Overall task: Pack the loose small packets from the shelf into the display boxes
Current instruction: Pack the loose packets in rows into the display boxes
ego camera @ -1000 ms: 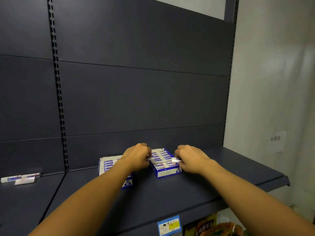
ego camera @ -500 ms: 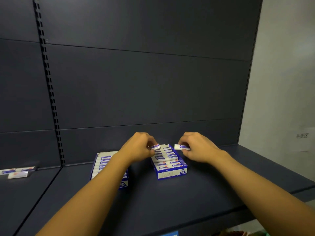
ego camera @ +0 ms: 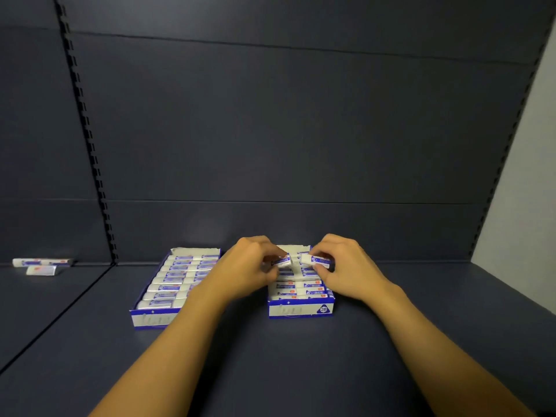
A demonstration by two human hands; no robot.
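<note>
Two hands, left hand (ego camera: pixel 251 266) and right hand (ego camera: pixel 346 266), fingers still pinching packets, now over right display box (ego camera: pixel 301 308).

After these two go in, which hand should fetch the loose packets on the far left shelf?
Left. The left hand is nearer the loose packets; the right hand would have to cross both display boxes.

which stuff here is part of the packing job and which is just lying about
In the job:
left hand pinching a packet
right hand pinching another packet
right box
left box
loose packets far left

Lying about:
shelf only, nothing else
</note>
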